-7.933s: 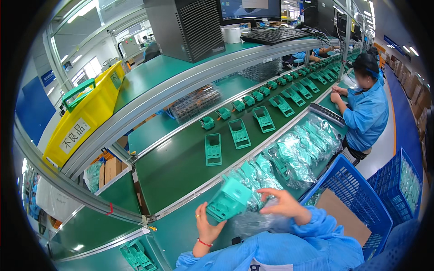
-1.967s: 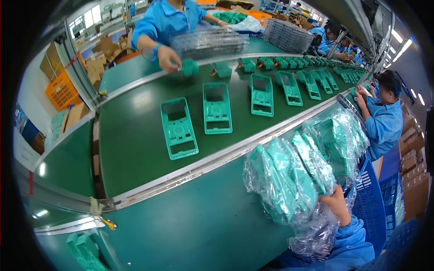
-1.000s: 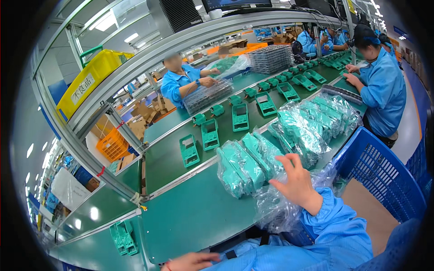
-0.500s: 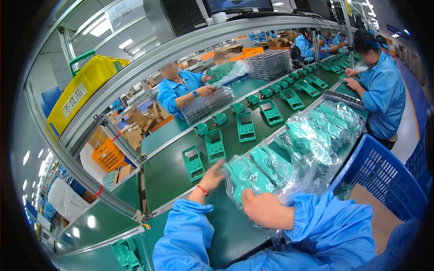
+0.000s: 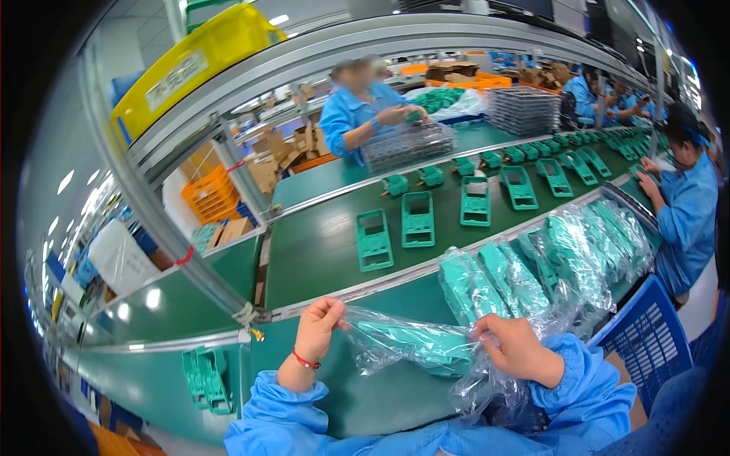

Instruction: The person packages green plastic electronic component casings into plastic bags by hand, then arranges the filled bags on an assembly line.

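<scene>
A clear plastic bag [image 5: 369, 357] with a green plastic housing [image 5: 414, 342] inside is stretched between my hands over the near green worktop. My left hand [image 5: 315, 342], with a red cord on the wrist, pinches one end of the bag. At the other end, my right hand [image 5: 517, 348] has its thumb and fingers closed on the plastic film; crumpled film hangs below it. Just beyond the right hand lies a row of bagged green housings [image 5: 559, 258]. Two or so loose green housings [image 5: 207, 380] rest at the lower left.
Beyond the metal rail runs a green conveyor [image 5: 319, 251] carrying open-framed green housings [image 5: 372, 239] and smaller green parts [image 5: 430, 176]. A blue basket [image 5: 639, 327] stands at right. Co-workers in blue [image 5: 688, 216] work at right and across the belt. A yellow bin [image 5: 198, 64] sits above left.
My hands have lifted one bagged housing away from the row and drawn it left, toward me. The left hand now pinches the bag's end. The whole view has shifted left.
</scene>
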A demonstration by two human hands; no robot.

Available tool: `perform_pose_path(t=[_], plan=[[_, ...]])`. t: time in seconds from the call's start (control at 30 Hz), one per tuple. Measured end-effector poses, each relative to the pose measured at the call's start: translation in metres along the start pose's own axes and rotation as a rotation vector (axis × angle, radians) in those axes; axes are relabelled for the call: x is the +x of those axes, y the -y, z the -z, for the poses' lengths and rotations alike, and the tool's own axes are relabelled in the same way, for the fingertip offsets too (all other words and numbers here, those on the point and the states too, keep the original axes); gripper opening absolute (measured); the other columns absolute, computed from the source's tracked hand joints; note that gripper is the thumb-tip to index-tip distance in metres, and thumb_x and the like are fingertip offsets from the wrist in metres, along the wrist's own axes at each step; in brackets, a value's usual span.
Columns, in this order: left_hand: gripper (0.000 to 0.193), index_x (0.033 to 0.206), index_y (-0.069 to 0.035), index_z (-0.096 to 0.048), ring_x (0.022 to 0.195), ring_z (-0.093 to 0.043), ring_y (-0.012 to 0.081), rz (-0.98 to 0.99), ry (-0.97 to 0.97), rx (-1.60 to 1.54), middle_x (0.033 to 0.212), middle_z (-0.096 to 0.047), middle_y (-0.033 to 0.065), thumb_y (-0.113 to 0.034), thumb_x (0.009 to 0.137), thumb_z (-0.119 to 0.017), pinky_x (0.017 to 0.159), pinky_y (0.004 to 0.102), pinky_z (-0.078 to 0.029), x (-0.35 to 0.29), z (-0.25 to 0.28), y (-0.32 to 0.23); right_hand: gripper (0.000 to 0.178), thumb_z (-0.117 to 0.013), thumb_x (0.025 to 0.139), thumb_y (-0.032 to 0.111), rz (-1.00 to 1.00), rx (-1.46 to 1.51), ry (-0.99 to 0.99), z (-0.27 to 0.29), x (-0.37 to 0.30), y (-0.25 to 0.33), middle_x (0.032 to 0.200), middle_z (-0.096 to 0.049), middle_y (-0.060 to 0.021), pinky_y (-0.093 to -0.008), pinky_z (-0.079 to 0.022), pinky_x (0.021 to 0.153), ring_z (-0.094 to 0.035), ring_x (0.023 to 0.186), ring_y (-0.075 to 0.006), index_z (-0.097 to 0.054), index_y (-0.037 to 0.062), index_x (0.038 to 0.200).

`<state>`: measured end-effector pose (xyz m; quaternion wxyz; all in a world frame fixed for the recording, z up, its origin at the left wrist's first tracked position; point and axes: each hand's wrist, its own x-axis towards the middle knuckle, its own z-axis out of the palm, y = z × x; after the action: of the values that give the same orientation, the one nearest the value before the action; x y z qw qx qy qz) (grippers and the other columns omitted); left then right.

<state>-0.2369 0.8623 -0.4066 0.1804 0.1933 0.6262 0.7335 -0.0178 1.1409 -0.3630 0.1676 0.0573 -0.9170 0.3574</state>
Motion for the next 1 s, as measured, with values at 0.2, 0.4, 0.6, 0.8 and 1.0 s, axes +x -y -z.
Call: perform_pose_path(t=[0.2,0.4,0.6,0.8,1.0], plan=[[0.020,0.103,-0.001,-0.056,0.079,-0.061,0.0142,0.117,0.124,0.290,0.083,-0.062,0.0049,-0.002,0.084,-0.058,0.071,0.0257,-0.050,-0.039,0.021,0.016,0.022,-0.053,0.076,-0.003,0.135,-0.058,-0.095,-0.018,0.007,-0.003,0.084,-0.063,-0.0124,-0.0360,-0.049,0.058,-0.063,0.072,-0.0303,-0.059,0.0053,0.096],[0.033,0.108,0.000,-0.053,0.089,-0.062,0.0174,-0.109,0.260,0.606,0.092,-0.061,0.0066,-0.003,0.078,-0.067,0.075,0.0264,-0.050,-0.029,-0.001,0.030,0.019,-0.054,0.077,-0.001,0.071,0.057,-0.003,-0.023,0.009,-0.004,0.085,-0.064,-0.0109,-0.0317,-0.049,0.060,-0.062,0.069,-0.0254,-0.063,0.0071,0.092],[0.014,0.091,-0.001,-0.052,0.079,-0.066,0.0182,0.209,0.374,0.078,0.081,-0.061,0.0057,-0.008,0.085,-0.062,0.066,0.0261,-0.053,-0.041,0.014,0.011,0.012,-0.054,0.078,0.007,-0.161,0.356,-0.303,0.031,0.010,0.007,0.072,-0.060,-0.0016,-0.0233,-0.042,0.058,-0.055,0.066,-0.0087,-0.061,0.0017,0.086],[0.008,0.091,-0.001,-0.046,0.080,-0.066,0.0298,0.278,0.203,-0.117,0.087,-0.059,0.0131,-0.008,0.091,-0.051,0.066,0.0375,-0.058,-0.050,0.043,0.008,0.018,-0.065,0.065,0.018,-0.112,0.326,-0.123,0.123,-0.025,0.002,0.059,-0.048,0.0022,-0.0223,-0.032,0.049,-0.046,0.056,-0.0057,-0.052,0.0042,0.066],[0.010,0.092,0.000,-0.045,0.079,-0.065,0.0333,0.318,0.090,-0.238,0.087,-0.058,0.0153,-0.010,0.093,-0.048,0.067,0.0400,-0.058,-0.050,0.034,0.006,0.030,-0.064,0.067,0.013,0.309,0.065,0.238,-0.004,0.022,0.045,0.074,-0.059,-0.0086,-0.0315,-0.046,0.065,-0.059,0.070,-0.0233,-0.054,0.0030,0.093]])
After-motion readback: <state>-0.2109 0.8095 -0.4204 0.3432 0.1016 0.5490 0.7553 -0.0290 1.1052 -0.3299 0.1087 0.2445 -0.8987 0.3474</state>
